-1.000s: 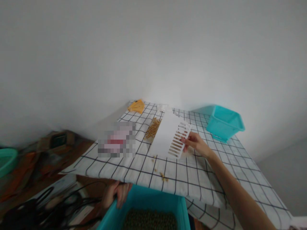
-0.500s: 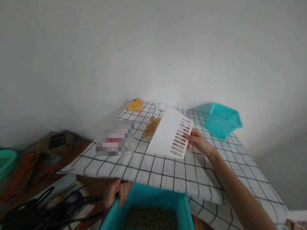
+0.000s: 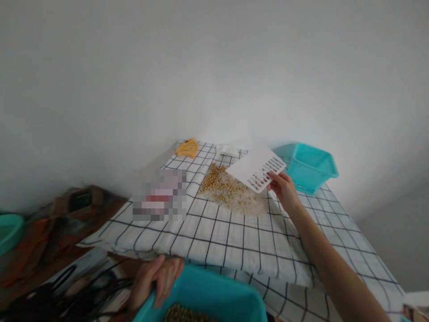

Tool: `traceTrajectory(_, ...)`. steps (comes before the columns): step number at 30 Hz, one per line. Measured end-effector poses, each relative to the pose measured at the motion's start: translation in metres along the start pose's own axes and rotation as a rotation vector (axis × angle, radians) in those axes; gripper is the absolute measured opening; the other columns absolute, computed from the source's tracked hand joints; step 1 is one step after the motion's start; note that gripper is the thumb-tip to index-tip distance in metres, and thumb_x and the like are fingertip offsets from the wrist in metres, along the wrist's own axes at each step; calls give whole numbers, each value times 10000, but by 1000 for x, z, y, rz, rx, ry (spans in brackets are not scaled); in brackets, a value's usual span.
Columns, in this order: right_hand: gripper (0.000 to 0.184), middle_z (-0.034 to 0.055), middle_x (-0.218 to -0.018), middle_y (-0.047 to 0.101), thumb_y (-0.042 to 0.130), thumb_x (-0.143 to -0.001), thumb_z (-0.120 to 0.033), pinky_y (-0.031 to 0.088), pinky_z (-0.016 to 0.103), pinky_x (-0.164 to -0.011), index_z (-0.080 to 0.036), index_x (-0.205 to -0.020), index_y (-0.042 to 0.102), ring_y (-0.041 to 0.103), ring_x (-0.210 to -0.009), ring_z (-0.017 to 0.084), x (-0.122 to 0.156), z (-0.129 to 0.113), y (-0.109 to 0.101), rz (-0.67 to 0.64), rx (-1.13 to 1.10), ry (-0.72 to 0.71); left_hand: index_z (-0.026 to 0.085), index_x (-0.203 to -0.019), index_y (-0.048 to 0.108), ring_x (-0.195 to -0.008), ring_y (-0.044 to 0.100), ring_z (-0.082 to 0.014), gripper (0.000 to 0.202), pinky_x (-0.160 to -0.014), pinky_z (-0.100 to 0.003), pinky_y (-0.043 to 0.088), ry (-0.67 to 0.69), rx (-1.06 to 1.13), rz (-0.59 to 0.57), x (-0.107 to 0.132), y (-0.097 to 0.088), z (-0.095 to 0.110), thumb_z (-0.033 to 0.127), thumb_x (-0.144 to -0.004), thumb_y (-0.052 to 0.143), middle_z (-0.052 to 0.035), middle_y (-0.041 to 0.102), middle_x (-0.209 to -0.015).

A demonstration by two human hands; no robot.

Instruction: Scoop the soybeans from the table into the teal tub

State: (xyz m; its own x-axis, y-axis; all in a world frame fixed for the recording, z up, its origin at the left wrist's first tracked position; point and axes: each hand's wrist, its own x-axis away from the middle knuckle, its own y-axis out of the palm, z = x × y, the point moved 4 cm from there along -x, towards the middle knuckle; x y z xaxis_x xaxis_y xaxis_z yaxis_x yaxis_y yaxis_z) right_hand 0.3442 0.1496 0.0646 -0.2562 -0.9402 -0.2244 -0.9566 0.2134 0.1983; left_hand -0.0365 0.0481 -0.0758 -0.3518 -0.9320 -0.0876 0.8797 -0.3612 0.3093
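Observation:
My right hand is closed on the slotted edge of a thin white plastic board, held tilted above the table. Beneath and in front of the board spreads a pile of yellow beans mixed with pale small grains. My left hand is wrapped over the left rim of a teal bin at the table's front edge. Greenish-brown beans lie in that bin, partly cut off by the picture's lower edge.
A checked cloth covers the table. An empty-looking teal basket stands at the back right. A yellow cloth-like piece, a white piece and a pixelated package lie about. Dark cables are at lower left.
My right hand has moved the board back and to the right, uncovering more of the beans and grains. The teal bin and my left hand have shifted slightly left and down.

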Motion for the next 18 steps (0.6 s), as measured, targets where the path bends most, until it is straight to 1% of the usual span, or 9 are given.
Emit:
traceTrajectory(3, 231, 14, -690, 686, 783, -713, -366, 434, 258, -464, -190, -810, 668, 516, -500, 119, -2, 2, -6, 52, 14, 2, 211, -295, 350, -329, 432, -154, 814, -629, -402, 426, 166, 3, -183, -5, -1, 28, 490, -1056, 284, -17, 448, -249)
traceTrajectory(5, 231, 12, -678, 678, 779, -710, -367, 435, 265, -460, -193, -811, 664, 520, -500, 126, -2, 4, -6, 62, 26, 9, 219, -348, 444, -402, 528, -178, 790, -693, -413, 465, 118, -59, -278, -12, 1, 43, 474, -1071, 253, -27, 574, -344)
traceTrajectory(7, 237, 11, -671, 674, 783, -703, -371, 435, 265, -454, -194, -806, 663, 520, -497, 127, -1, 5, -5, 70, 29, 10, 252, -383, 564, -422, 554, -192, 778, -708, -419, 475, 131, -70, -280, -18, 5, 60, 487, -1070, 286, -27, 607, -367)
traceTrajectory(8, 243, 11, -669, 673, 785, -698, -375, 436, 263, -452, -193, -803, 663, 522, -497, 126, 0, 5, -5, 81, 29, 8, 267, -420, 635, -443, 581, -206, 763, -721, -425, 482, 124, -100, -363, -20, 12, 65, 529, -1058, 309, -35, 635, -388)
traceTrajectory(10, 262, 13, -668, 674, 791, -682, -383, 442, 257, -451, -185, -802, 668, 529, -497, 123, 1, 5, -6, 136, 35, 2, 282, -423, 660, -450, 552, -196, 755, -759, -413, 473, 102, -101, -157, -24, 13, 71, 514, -1065, 339, -27, 618, -386)
traceTrajectory(12, 286, 16, -671, 675, 793, -660, -388, 447, 250, -448, -175, -808, 671, 531, -491, 116, 1, 5, -10, 212, 48, -4, 291, -418, 663, -430, 507, -181, 754, -746, -397, 462, 127, -57, -54, -25, 16, 72, 515, -1068, 356, -9, 585, -362)
traceTrajectory(13, 297, 15, -672, 675, 793, -651, -390, 449, 245, -447, -173, -811, 668, 532, -488, 112, 1, 5, -13, 248, 56, -7, 294, -424, 674, -425, 498, -176, 745, -743, -392, 459, 139, -43, -49, -24, 18, 72, 515, -1067, 371, -3, 583, -360)
traceTrajectory(17, 327, 6, -642, 656, 784, -641, -424, 450, 238, -445, -183, -799, 629, 541, -480, 112, -3, 6, -26, 338, 87, -27, 299, -496, 745, -482, 570, -192, 700, -805, -395, 475, 97, -31, -209, -23, 16, 62, 508, -1066, 398, -13, 666, -431)
traceTrajectory(18, 338, 4, -633, 652, 782, -642, -439, 450, 239, -444, -186, -798, 621, 544, -479, 116, -4, 6, -29, 353, 101, -33, 303, -491, 739, -479, 566, -189, 703, -809, -390, 479, 97, -15, -183, -24, 12, 61, 496, -1071, 392, -8, 665, -431)
